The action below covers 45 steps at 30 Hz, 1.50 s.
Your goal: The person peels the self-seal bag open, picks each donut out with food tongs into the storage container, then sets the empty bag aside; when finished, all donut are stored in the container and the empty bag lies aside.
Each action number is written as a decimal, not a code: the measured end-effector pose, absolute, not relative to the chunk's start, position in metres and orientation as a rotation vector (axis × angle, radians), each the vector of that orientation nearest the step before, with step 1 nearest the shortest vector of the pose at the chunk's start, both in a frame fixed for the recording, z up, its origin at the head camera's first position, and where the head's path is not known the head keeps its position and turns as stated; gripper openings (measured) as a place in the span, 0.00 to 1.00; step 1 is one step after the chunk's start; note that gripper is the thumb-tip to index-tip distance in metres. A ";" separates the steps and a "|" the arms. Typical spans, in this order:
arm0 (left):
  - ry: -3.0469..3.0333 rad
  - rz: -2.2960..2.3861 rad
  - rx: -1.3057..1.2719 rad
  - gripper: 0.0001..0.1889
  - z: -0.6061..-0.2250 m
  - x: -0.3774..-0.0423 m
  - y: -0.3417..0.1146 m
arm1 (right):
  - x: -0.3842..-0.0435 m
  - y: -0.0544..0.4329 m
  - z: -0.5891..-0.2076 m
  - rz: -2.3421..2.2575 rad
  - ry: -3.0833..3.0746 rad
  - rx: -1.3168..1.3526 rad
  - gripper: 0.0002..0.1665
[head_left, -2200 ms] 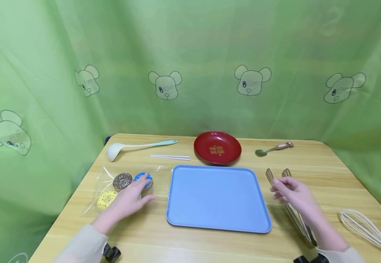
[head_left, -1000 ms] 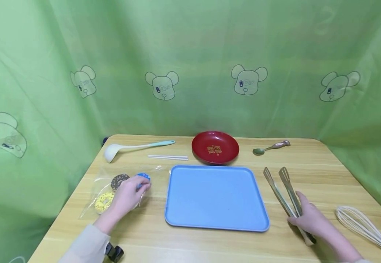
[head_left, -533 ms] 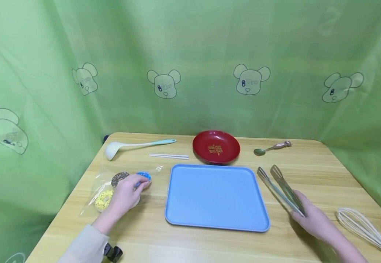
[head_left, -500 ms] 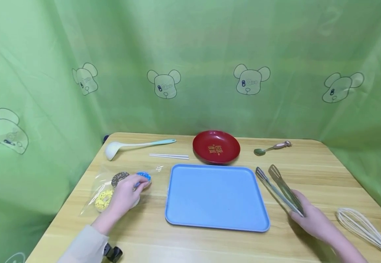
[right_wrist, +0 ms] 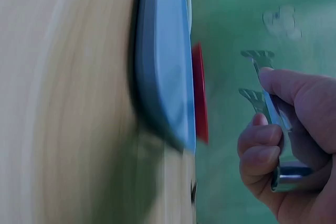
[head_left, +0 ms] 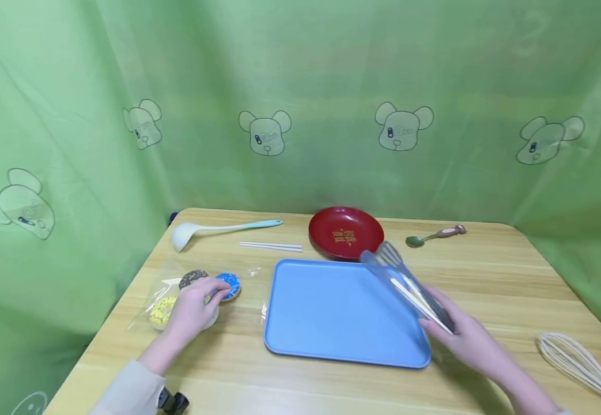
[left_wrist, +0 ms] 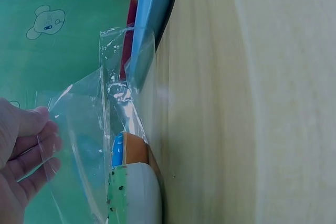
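Observation:
My left hand (head_left: 192,306) pinches the upper film of a clear plastic bag (left_wrist: 79,114), raised off the doughnuts. Inside lie a blue doughnut (head_left: 231,286), a chocolate doughnut (head_left: 191,278) and a yellow doughnut (head_left: 160,311). Another doughnut (left_wrist: 118,195), green-topped with a pale base, shows in the left wrist view; my hand mostly covers it from the head camera. Metal tongs (head_left: 418,295) are gripped in my right hand (head_left: 463,337), thumb on one arm and fingers around the other. Their slotted tips stand apart above the far right part of a blue tray (head_left: 341,323).
A red plate (head_left: 346,233) stands behind the tray. White chopsticks (head_left: 271,246) and a ladle (head_left: 227,226) lie at the back left. At the back right is a small spoon (head_left: 435,235); a whisk (head_left: 580,366) rests near the right edge of the wooden table (head_left: 259,383).
My right hand has picked the tongs off the table and swung them left over the tray. My left hand, earlier spread over the doughnuts, now pinches the bag's film and has shifted slightly left.

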<state>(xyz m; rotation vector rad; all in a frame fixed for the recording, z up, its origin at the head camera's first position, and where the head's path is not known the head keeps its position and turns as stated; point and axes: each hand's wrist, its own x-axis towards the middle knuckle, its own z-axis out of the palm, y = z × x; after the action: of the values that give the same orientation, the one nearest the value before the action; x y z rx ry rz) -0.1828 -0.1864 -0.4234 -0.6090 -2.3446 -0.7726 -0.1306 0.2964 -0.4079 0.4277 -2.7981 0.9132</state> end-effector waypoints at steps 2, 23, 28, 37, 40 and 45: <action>-2.338 -0.774 -0.614 0.08 -0.423 -0.182 -0.187 | -0.132 0.283 -0.409 0.950 -2.802 0.503 0.37; -2.320 -0.806 -0.588 0.08 -0.421 -0.178 -0.186 | -0.162 0.188 -0.419 1.001 -2.974 0.838 0.36; -2.299 -0.801 -0.584 0.09 -0.422 -0.179 -0.185 | -0.170 0.160 -0.421 1.060 -3.030 0.985 0.37; -2.253 -0.794 -0.587 0.10 -0.423 -0.181 -0.181 | -0.181 0.124 -0.419 1.091 -3.070 1.104 0.36; -2.246 -0.790 -0.583 0.11 -0.422 -0.180 -0.181 | -0.188 0.114 -0.418 1.089 -3.067 1.110 0.36; -2.217 -0.791 -0.599 0.11 -0.423 -0.180 -0.182 | -0.197 0.100 -0.416 1.030 -3.059 1.124 0.37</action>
<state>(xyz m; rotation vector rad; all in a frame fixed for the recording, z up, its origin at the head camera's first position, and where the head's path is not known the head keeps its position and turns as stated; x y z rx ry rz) -0.1801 -0.1822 -0.4230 -0.5985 -2.2175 -0.7905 -0.1971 0.1001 -0.4155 1.1243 -3.0590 1.0299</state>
